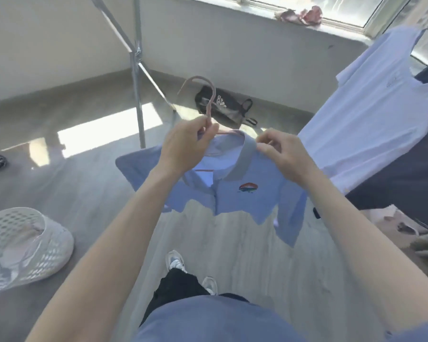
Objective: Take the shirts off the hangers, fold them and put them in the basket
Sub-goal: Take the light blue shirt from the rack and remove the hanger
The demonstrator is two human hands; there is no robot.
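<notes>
Blue polo (235, 193) hangs in the air before you on a pink hanger (209, 104), between your two hands and above the floor (84, 188). Your left hand (183, 148) has its fingers curled round the hanger's neck just under the hook; your right hand (286, 156) pinches the collar edge between thumb and fingertips. It looks best to hold the hanger steady with the left, ease the collar over the hanger's arm, then tilt the hanger out through the neck rather than tug, so the collar doesn't stretch. Sun falls in patches on the grey floor. The mesh basket (22, 245) sits low on your left, a white shirt (371, 119) and a dark shirt (405, 183) hang on your right, and a rack pole (135, 70) stands ahead near a black bag (230, 112).
</notes>
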